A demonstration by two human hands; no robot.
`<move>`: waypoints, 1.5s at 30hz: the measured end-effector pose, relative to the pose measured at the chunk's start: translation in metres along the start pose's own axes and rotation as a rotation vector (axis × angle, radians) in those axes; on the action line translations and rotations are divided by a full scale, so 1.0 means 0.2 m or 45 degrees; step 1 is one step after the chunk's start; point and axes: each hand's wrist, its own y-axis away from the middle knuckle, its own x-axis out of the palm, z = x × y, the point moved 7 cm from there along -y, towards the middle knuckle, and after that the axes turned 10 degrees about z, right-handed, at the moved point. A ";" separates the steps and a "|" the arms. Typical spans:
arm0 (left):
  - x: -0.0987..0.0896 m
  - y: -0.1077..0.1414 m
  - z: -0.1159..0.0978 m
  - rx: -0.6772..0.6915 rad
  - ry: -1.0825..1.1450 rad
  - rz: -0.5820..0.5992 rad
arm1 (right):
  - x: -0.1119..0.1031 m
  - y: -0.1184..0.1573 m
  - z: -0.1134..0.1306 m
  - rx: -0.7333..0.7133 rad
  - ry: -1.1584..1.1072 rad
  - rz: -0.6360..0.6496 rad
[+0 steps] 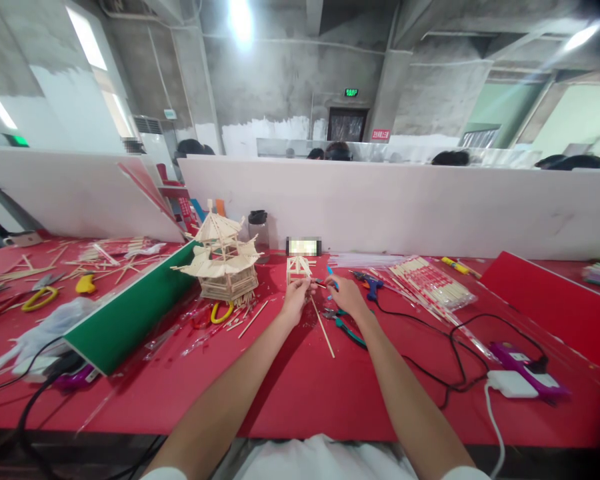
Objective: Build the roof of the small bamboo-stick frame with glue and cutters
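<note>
My left hand point(297, 297) is closed at the middle of the red table, its fingertips pinched just in front of a small wooden stick frame point(299, 268); what they pinch is too small to make out. To its right, my right hand point(346, 293) is closed on a thin tool point(321, 283) with a dark part that points toward my left fingertips. A blue piece point(329, 271) shows above my right fingers. One long wooden stick point(323, 328) lies on the table below my hands. Green-handled pliers point(349, 331) rest beside my right wrist.
A pagoda-like stick model point(226, 260) stands left, beside a green board point(130, 313) and yellow-handled scissors point(222, 313). A blue glue gun point(373, 285), bagged sticks point(433, 283), black cables and a white plug point(511, 384) lie right. A bottle point(259, 235) stands by the white partition point(390, 207).
</note>
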 end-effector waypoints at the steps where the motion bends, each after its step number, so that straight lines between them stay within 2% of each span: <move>1: 0.00 0.00 0.00 0.007 -0.009 0.001 | 0.03 0.00 -0.01 0.013 0.042 0.063; 5: 0.01 0.02 -0.01 0.058 -0.044 0.007 | 0.10 0.02 -0.03 -0.002 0.055 0.219; 11: 0.09 0.08 -0.09 0.397 -0.333 0.069 | 0.11 0.01 -0.05 -0.019 0.000 0.223; 13: 0.12 0.11 -0.11 0.451 -0.437 0.124 | 0.11 0.00 -0.04 -0.037 -0.042 0.204; 20: 0.22 0.17 -0.11 0.557 -0.876 0.330 | -0.05 -0.02 -0.01 -0.101 -0.632 -0.102; 23: 0.24 0.19 -0.10 0.601 -0.932 0.357 | -0.06 -0.01 -0.01 -0.025 -0.904 -0.047; 27: 0.24 0.20 -0.13 0.683 -0.951 0.294 | -0.03 0.03 0.01 0.058 -1.153 0.107; 32: 0.22 0.20 -0.16 0.662 -0.866 0.254 | -0.05 0.06 0.03 0.057 -1.191 0.216; 40: 0.28 0.23 -0.14 0.616 -0.802 0.425 | -0.10 0.10 0.02 0.013 -1.154 0.364; 45: 0.31 0.24 -0.14 0.530 -0.706 0.489 | -0.13 0.10 0.03 -0.028 -1.093 0.363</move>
